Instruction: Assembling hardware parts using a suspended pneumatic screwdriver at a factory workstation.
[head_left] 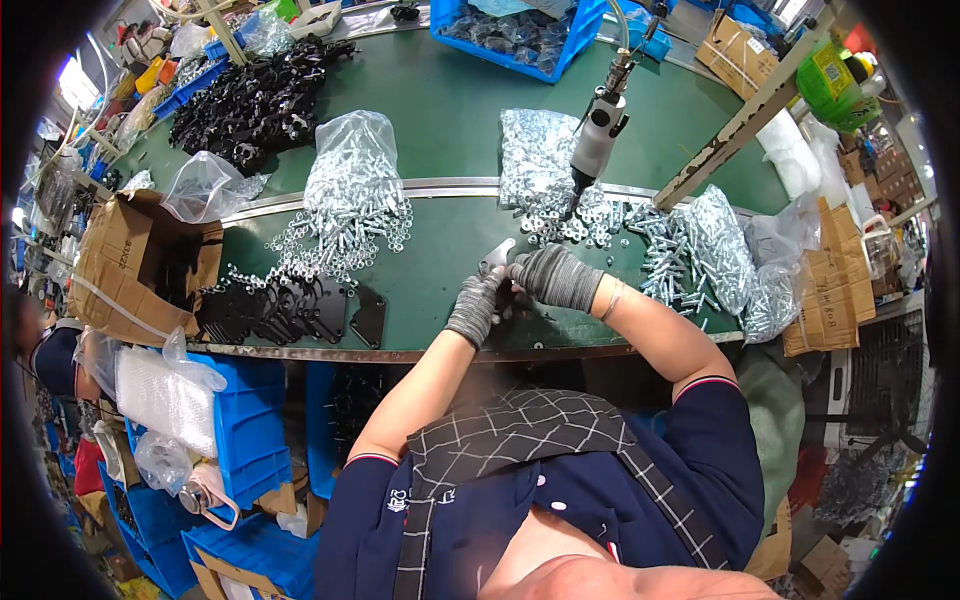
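Observation:
My left hand (474, 307) and my right hand (556, 278), both in grey knit gloves, meet over the green table's front part. Between them a small silver metal bracket (497, 254) sticks up, its rounded end pointing away from me. The left fingers are closed on its lower part. My right fingers are bent in against the same piece; what lies under them is hidden. Just beyond the right hand, a pneumatic screwdriver (597, 135) hangs with its bit down over a pile of washers and nuts (570, 225).
Black flat plates (280, 312) lie at front left beside an open cardboard box (140, 255). Spacers spill from a clear bag (352, 165); bolts (668, 255) are heaped at right. A slanted metal post (735, 125) rises at right. A blue crate (505, 38) stands at the back.

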